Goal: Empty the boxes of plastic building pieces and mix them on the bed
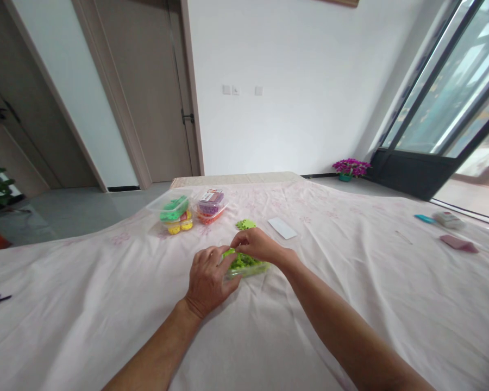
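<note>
Forearms [338, 315] up front, left hand [209, 279] loosely gripping the clear plastic tub [255, 270] on the tablecloth [236, 336], right hand's [256, 244] fingers bunched above, can't tell on what; tub's probably light, flexy, slick, so hold its sides.

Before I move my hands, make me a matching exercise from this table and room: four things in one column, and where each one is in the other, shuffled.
Things:
1. Left hand
2. White card
3. Purple pieces
4. Magenta flowers

Places:
A. In a green pot on the floor
B. Above the orange-red pieces
C. Touching the tub of lime-green pieces
D. Lying flat on the tablecloth

Right pairs: 1-C, 2-D, 3-B, 4-A.
</note>
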Demonstrator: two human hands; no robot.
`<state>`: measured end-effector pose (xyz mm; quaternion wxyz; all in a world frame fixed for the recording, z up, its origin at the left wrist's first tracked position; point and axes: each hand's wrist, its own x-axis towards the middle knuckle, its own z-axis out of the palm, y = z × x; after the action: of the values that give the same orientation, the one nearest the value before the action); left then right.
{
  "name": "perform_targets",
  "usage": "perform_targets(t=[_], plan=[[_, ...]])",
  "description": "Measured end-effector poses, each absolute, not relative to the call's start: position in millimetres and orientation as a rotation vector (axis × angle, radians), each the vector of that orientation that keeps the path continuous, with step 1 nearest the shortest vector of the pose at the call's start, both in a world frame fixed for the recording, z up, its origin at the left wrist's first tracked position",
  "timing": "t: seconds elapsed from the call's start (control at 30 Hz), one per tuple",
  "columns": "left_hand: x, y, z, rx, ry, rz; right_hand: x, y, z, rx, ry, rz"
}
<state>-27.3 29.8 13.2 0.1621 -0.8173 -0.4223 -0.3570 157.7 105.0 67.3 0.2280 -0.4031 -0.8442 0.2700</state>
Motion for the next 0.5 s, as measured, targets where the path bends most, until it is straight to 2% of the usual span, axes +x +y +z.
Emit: perform_targets(t=[0.1, 0.23, 0.5], plan=[[-27.6, 29.6, 15.2, -2.42, -1.115, -1.024, 177.7, 107.5, 70.2, -1.153, -2.112, 0.625], [-28.0, 32.0, 13.3, -2.546, -1.066, -1.008, 221.1, 107.5, 82.1, -1.457, -1.979, 0.389], [-27.3, 35.1, 12.0, -2.579, -1.105, -1.016, 269.6, 81.7, 75.3, -2.116, -2.374, 0.361]])
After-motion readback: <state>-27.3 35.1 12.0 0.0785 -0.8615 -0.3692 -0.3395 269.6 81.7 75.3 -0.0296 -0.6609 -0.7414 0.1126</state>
